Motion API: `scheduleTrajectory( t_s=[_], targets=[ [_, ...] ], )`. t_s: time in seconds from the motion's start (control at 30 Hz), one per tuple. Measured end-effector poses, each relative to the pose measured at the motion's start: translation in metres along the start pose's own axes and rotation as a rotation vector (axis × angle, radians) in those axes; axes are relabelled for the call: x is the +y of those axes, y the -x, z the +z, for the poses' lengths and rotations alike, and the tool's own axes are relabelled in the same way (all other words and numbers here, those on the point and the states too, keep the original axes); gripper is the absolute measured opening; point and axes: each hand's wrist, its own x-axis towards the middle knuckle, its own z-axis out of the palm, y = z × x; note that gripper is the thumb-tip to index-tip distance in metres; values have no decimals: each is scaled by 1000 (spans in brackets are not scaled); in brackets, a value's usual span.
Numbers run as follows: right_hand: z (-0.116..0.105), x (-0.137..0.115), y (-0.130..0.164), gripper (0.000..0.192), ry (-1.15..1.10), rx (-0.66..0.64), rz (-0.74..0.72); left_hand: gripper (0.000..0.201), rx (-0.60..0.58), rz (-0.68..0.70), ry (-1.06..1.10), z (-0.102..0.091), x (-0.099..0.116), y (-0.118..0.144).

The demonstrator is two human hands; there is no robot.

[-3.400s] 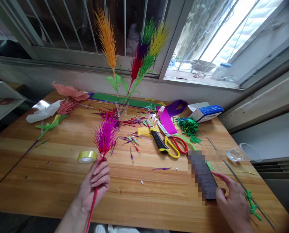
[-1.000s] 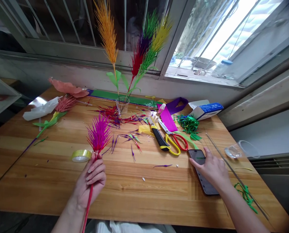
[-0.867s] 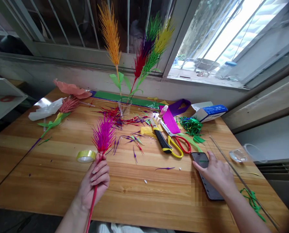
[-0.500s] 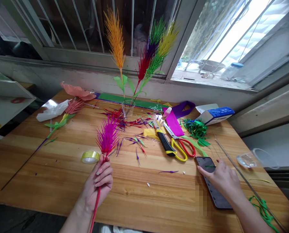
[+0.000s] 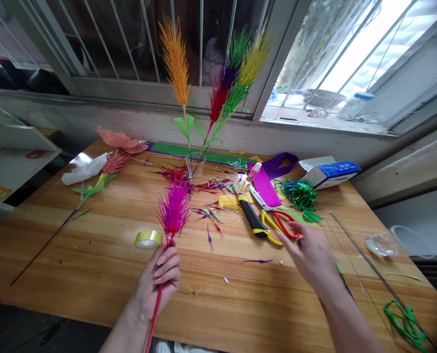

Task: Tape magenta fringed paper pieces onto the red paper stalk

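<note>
Barred windows run along the back of a wooden table (image 5: 75, 255) strewn with paper clippings. Close to the near edge, the left hand (image 5: 158, 284) is curled shut around the red stem of a magenta paper plume (image 5: 173, 208), fingers wrapped over it and thumb hidden behind; the plume's spiky head stands up just above the fist, and the stem runs down past the wrist and off the bottom of the view. A roll of clear tape (image 5: 148, 239) lies on the table just left of that hand. The right hand (image 5: 309, 254) is blurred, palm down, fingers loosely spread and holding nothing; its fingertips are just beside the handles of the scissors (image 5: 275, 223), and whether they touch them cannot be told. A black-and-yellow utility knife (image 5: 251, 217) lies right next to the scissors. Farther back, a clear cup (image 5: 195, 165) holds orange, red, green and yellow plumes upright, with magenta paper strips (image 5: 265, 186) and green shreds (image 5: 298, 195) to its right.
</note>
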Motion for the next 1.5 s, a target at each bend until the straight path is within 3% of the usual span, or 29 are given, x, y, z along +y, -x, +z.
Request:
scheduleTrajectory(
  t_s=[0.07, 0.1, 0.2, 0.3, 0.47, 0.63, 0.73, 0.83, 0.9, 0.97, 1.27, 1.5],
  targets=[
    [9, -47, -7, 32, -239, -242, -63, 32, 4, -20, -11, 2, -5, -2],
    [15, -68, -10, 26, -263, -284, -99, 32, 6, -30, -20, 3, -7, -3],
    [38, -115, -15, 19, -275, -321, -147, 30, 16, -44, -43, 8, -11, -4],
    [54, -136, -16, 21, -270, -325, -134, 27, 25, -23, -56, 9, -13, -2],
    [54, -132, -22, 11, -340, -398, -58, 25, 13, -39, -93, 7, -17, -2],
    [27, -112, -27, 10, -595, -499, -29, 23, 15, -46, -147, 6, -23, -5],
    [1, -112, -20, 17, -872, -569, -35, 21, 19, -84, -152, 5, -29, -7],
    [-22, -123, -8, 20, -1273, -730, -25, 17, 16, -118, -176, 3, -34, -11],
    [-29, -132, -2, 18, -1368, -820, -41, 17, 9, -130, -214, 2, -38, -12],
    [-30, -139, 2, 16, -1336, -835, -62, 20, 1, -127, -257, 3, -40, -13],
    [-22, -147, 4, 10, -1107, -687, -97, 18, 22, -68, -373, 8, -47, -12],
    [-21, -150, 4, 7, -896, -529, -206, 21, 41, -50, -428, 10, -49, -13]
  ],
)
